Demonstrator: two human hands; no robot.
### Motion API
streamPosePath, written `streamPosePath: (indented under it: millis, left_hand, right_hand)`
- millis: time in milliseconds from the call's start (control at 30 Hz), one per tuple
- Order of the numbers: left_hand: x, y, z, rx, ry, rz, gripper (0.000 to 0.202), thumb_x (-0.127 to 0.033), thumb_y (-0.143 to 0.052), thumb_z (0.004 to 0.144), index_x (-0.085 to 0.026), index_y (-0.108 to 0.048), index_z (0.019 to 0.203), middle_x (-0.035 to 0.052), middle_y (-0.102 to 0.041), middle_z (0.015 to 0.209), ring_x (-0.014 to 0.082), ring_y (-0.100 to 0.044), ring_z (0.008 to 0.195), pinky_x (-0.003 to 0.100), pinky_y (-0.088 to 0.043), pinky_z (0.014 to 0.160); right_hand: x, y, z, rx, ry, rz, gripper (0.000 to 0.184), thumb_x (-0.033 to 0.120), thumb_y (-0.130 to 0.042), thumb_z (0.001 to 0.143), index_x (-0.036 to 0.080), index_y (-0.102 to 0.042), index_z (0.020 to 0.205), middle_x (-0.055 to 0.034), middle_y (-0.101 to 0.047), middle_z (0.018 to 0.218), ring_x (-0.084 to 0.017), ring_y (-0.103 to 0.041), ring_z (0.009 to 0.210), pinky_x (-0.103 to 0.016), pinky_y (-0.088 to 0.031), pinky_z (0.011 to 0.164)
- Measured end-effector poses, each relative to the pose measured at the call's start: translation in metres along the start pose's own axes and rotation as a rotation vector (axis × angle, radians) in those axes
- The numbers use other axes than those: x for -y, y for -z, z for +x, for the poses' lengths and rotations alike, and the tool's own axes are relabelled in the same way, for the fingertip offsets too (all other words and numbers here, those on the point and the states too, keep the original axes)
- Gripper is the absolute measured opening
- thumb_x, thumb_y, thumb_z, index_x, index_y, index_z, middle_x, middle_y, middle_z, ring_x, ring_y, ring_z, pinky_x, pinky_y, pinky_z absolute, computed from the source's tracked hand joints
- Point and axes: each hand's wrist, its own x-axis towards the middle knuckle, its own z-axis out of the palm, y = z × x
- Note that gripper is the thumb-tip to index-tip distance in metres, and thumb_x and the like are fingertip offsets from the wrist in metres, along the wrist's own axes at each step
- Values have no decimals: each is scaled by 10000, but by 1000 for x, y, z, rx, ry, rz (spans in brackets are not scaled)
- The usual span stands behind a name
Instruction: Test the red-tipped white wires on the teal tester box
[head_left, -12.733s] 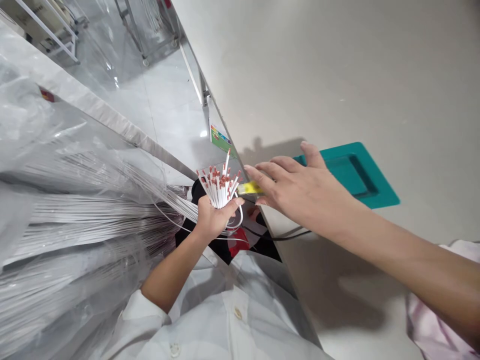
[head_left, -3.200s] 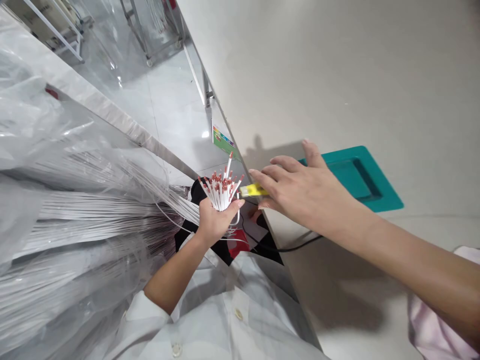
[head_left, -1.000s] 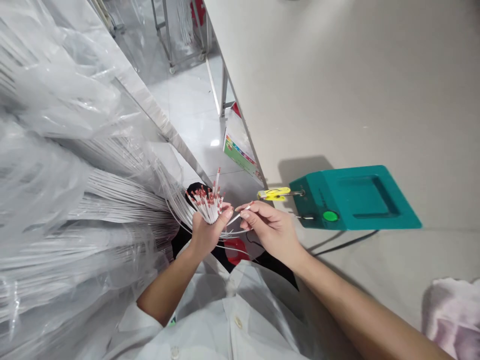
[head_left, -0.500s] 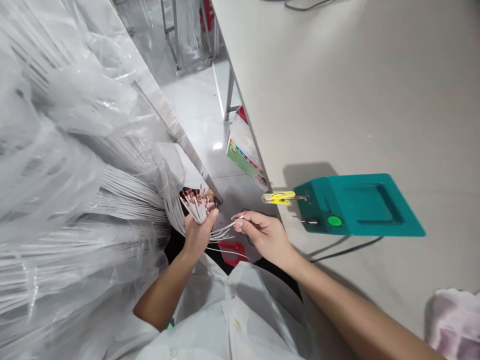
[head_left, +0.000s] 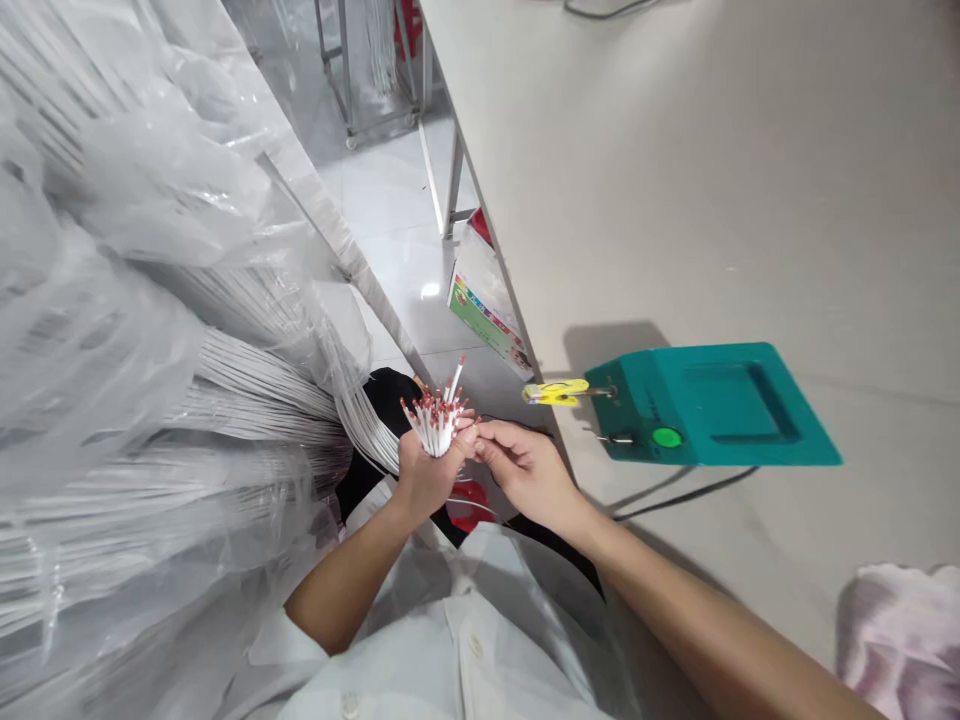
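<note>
— Where's the bundle of wires (head_left: 437, 420)?
— Left of the teal box (head_left: 712, 405), just off the bench (head_left: 675, 150) edge. My left hand (head_left: 424, 475) is closed round it, red tips up, probably so 1 end can be singled out.
— And the other?
— My right hand (head_left: 525, 470) pinches narrowly into the same bundle. The yellow clip (head_left: 556, 392) juts from the box's left face, untouched.

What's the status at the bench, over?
Left hand clamps wire bundle. Right hand touches its side. Yellow clip on teal box stands apart.
</note>
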Motion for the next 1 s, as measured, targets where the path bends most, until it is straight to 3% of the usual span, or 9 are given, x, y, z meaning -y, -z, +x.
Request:
streamPosePath:
  millis: [167, 367, 500, 633, 833, 1000]
  left_hand:
    - [2, -6, 1, -10, -22, 24, 241, -324, -603, 748, -144, -675, 890, 94, -692, 934, 200, -641, 847, 331, -504, 773]
    - [-2, -11, 1, -53, 39, 59, 220, -308, -612, 731, -136, -666, 858, 71, -695, 788, 185, -649, 751, 307, -508, 708]
    - [-4, -9, 3, -40, 102, 47, 191, -294, -617, 719, -122, -652, 795, 52, -671, 684, 167, -634, 648, 287, -502, 640]
    - [-2, -6, 2, -12, 64, 92, 181, -282, -611, 719, -132, -650, 811, 58, -676, 784, 167, -626, 722, 278, -488, 678]
    - [-2, -5, 1, 85, 18, 126, 145, -249, -601, 726, -137, -640, 809, 39, -662, 795, 148, -594, 743, 260, -461, 715]
    - [-7, 5, 4, 166, 55, 92, 197, -326, -612, 730, -133, -620, 690, -12, -554, 581, 85, -462, 510, 223, -387, 515]
  right_hand:
    - [-6, 7, -3, -34, 207, -191, 222, 165, -415, 861, 199, -630, 904, -34, -618, 787, -131, -573, 709, -251, -473, 665]
    - [-10, 11, -5, -136, 342, -585, 277, 109, -427, 812, 187, -607, 1008, -84, -630, 908, -167, -605, 782, -274, -499, 663]
    - [-5, 12, -2, -261, 225, -411, 198, 148, -457, 833, 184, -625, 930, -65, -641, 827, -152, -605, 738, -273, -504, 653]
    - [1, 13, 1, -234, 147, -150, 147, 194, -489, 837, 182, -635, 844, -40, -630, 744, -130, -584, 654, -262, -486, 588]
    - [0, 11, 1, -251, 79, -96, 121, 273, -579, 790, 187, -615, 712, -17, -588, 653, -122, -529, 584, -260, -441, 540]
    - [0, 9, 2, -209, 42, -17, 154, 277, -537, 829, 187, -611, 729, -17, -590, 685, -122, -544, 614, -268, -443, 584]
